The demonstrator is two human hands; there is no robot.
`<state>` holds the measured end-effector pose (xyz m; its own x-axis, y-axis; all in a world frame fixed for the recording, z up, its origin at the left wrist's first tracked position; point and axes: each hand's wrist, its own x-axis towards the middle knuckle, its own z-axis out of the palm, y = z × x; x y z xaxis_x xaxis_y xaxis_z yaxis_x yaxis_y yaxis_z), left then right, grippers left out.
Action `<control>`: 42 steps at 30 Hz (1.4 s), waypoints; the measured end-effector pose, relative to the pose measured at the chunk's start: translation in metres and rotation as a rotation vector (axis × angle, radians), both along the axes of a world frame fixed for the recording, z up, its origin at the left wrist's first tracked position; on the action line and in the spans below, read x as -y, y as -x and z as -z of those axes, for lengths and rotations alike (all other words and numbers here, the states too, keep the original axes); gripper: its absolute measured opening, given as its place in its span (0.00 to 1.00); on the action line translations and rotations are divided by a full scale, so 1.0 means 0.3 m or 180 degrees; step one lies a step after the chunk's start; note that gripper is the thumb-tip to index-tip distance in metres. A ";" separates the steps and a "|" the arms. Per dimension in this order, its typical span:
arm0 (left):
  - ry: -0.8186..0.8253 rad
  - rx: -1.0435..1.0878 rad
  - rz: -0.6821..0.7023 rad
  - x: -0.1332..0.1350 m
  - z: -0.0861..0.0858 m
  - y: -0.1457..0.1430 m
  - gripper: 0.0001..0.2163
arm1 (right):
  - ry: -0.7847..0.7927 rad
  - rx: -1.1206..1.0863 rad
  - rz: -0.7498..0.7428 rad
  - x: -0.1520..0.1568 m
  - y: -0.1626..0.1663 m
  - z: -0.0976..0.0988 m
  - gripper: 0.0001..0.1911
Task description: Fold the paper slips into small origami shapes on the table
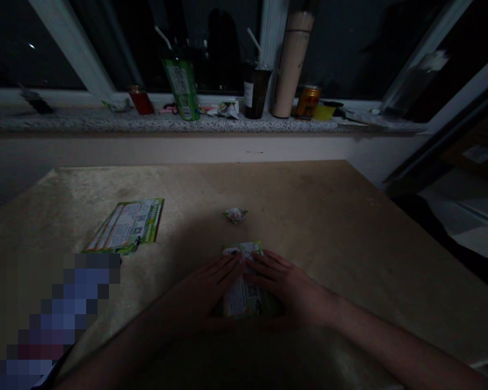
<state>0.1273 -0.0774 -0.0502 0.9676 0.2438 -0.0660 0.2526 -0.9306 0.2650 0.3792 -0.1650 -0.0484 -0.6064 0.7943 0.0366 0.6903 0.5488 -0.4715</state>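
A printed green-and-white leaflet (pixel 236 299) lies on the table in front of me, dim in the shadow. My left hand (pixel 203 287) rests on its left part, fingers stretched out flat. From the other side my right hand (pixel 295 290) lies over the leaflet's right part, its fingers also extended, with the fingertips of both hands nearly meeting near the top. Both thumbs are near the lower edge, which is dark and hard to make out. Just beyond the leaflet sits a small folded piece of printed paper (pixel 236 215).
A fanned pile of similar leaflets (pixel 130 225) lies on the table (pixel 309 216) to the left. Along the granite windowsill (pixel 223 124) stand a green cup (pixel 183 89), a dark cup (pixel 256 92), a tall pinkish bottle (pixel 293 65) and an orange can (pixel 308 103). A blurred-out patch covers the lower left.
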 end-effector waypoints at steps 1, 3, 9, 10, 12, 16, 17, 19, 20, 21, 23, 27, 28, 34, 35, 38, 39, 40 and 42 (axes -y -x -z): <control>-0.0010 -0.0001 -0.0033 0.000 0.005 0.001 0.39 | -0.0033 -0.0002 -0.0002 0.000 -0.001 -0.002 0.41; -0.0030 -0.0003 -0.0070 -0.003 0.014 0.004 0.34 | -0.0145 -0.0053 -0.0016 0.001 -0.003 -0.004 0.39; 0.0098 0.0085 -0.0125 -0.015 0.004 0.008 0.28 | -0.0504 -0.0576 0.0053 -0.003 -0.002 0.013 0.23; 0.0139 0.0110 -0.0131 -0.016 -0.002 0.008 0.28 | -0.0513 -0.0726 0.0102 -0.008 0.001 0.014 0.18; 0.0244 0.0153 -0.0153 -0.016 -0.015 0.009 0.27 | -0.0513 -0.1044 0.0231 -0.021 0.009 0.013 0.09; 0.0494 0.0273 -0.0335 -0.013 -0.032 0.014 0.32 | -0.0647 -0.1327 0.0543 -0.062 0.024 0.015 0.05; 0.0553 0.0308 -0.0425 -0.012 -0.032 0.015 0.34 | -0.0668 -0.1331 0.0639 -0.073 0.027 0.019 0.04; 0.0663 0.0360 -0.0645 -0.012 -0.028 0.018 0.38 | -0.0667 -0.1316 0.0788 -0.091 0.033 0.031 0.04; 0.0722 0.0372 -0.0748 -0.013 -0.025 0.019 0.39 | -0.0663 -0.1268 0.0877 -0.099 0.037 0.038 0.04; 0.0781 0.0392 -0.0841 -0.014 -0.022 0.020 0.41 | -0.0667 -0.1174 0.0959 -0.105 0.040 0.043 0.04; 0.0885 0.0463 -0.0997 -0.015 -0.022 0.018 0.41 | -0.0717 -0.0881 0.1116 -0.114 0.045 0.048 0.05; 0.0742 0.0481 -0.0896 -0.012 -0.037 0.012 0.32 | -0.0863 -0.0311 0.1298 -0.131 0.050 0.045 0.07; 0.0650 0.0414 -0.0814 -0.010 -0.041 0.011 0.28 | -0.0878 -0.0230 0.1350 -0.136 0.049 0.043 0.07; 0.0020 0.0231 -0.0400 -0.015 -0.033 0.011 0.20 | -0.0781 -0.0094 0.1577 -0.171 0.041 0.043 0.08; -0.0105 0.0223 -0.0339 -0.018 -0.031 0.010 0.20 | -0.0770 -0.0091 0.1562 -0.174 0.040 0.043 0.08; -0.0437 0.0123 -0.0239 -0.022 -0.035 0.007 0.20 | -0.0739 -0.0106 0.1520 -0.181 0.039 0.048 0.09; -0.0502 0.0091 -0.0235 -0.020 -0.039 0.007 0.20 | -0.0733 -0.0119 0.1520 -0.183 0.039 0.051 0.09; -0.0537 0.0073 -0.0242 -0.017 -0.043 0.006 0.21 | -0.0730 -0.0131 0.1527 -0.184 0.039 0.056 0.09; -0.0542 0.0051 -0.0284 -0.007 -0.050 0.007 0.22 | -0.0741 -0.0154 0.1543 -0.187 0.037 0.066 0.08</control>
<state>0.1251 -0.0752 -0.0352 0.9422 0.3350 -0.0012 0.3331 -0.9364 0.1101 0.3680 -0.1089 -0.0682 -0.1657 0.9502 0.2639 0.8709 0.2665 -0.4128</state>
